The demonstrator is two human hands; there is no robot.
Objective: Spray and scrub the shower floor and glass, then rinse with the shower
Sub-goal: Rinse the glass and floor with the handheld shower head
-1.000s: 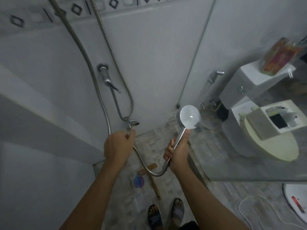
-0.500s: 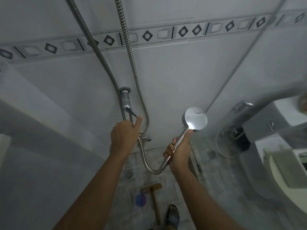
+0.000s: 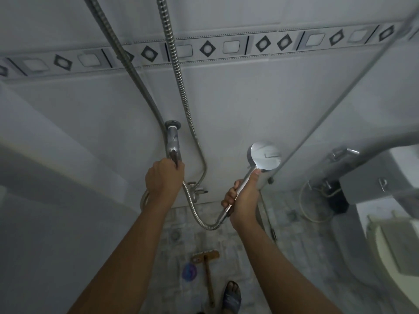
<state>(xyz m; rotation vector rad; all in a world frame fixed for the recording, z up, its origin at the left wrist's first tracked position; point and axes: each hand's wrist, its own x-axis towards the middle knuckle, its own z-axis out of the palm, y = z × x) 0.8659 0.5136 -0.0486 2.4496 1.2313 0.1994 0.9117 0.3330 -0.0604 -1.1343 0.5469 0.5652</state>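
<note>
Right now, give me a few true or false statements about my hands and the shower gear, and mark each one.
1. The left hand grips the tap lever on the wall. True.
2. The scrub brush lies on the floor tiles. True.
3. The toilet stands at the left of the view. False: it is at the right.
4. The shower head hangs in a wall bracket. False: the right hand holds it up by its handle.
</note>
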